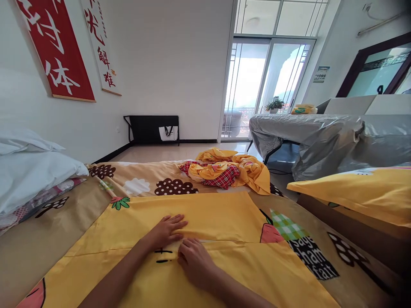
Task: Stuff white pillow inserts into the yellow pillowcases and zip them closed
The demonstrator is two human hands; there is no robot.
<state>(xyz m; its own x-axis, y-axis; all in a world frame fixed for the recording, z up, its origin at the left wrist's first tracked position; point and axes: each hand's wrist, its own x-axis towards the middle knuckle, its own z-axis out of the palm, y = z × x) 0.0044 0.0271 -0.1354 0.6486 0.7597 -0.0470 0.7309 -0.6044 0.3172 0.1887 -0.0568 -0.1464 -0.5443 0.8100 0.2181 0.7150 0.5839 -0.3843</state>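
Observation:
A yellow pillowcase [205, 214] with a carrot print lies flat on the bed in front of me. My left hand [167, 230] rests palm down on it, fingers spread and pointing right, just above a fold line. My right hand [194, 259] lies beside it, fingers curled at the edge of the fold [224, 244]; whether it pinches the cloth is hard to tell. Both forearms come in from the bottom edge.
A crumpled yellow and red plaid cloth [227, 169] lies at the bed's far end. White pillows [28, 171] are stacked at the left. A yellow pillow [359, 192] sits at the right. A grey covered table [321, 137] stands beyond, near glass doors.

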